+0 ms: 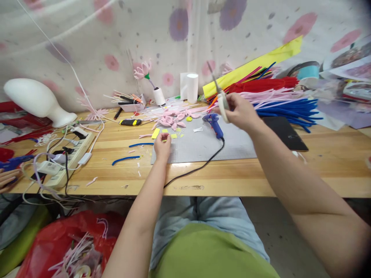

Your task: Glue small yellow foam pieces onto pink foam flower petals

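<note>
My right hand [239, 110] grips a pair of scissors [222, 103] by its pale handles, blades pointing up and raised over the mat. On the left edge of the grey mat [191, 148], my left hand [162, 146] is closed in a pinch; whatever lies between its fingertips is too small to make out. Small yellow pieces [155, 133] lie right beside those fingers. A blue glue gun [213, 124] rests on the mat between my hands, close to a few short white stems [198, 129]. Behind them sits a heap of pink fuzzy petals [172, 117].
Bundles of blue [290, 112] and red pipe cleaners [266, 85] lie at the back right near a black board [285, 133]. A power strip [71, 156] with tangled cables stands left. Another person's hand [8, 179] shows at the left edge. Below hangs a red bag [43, 247].
</note>
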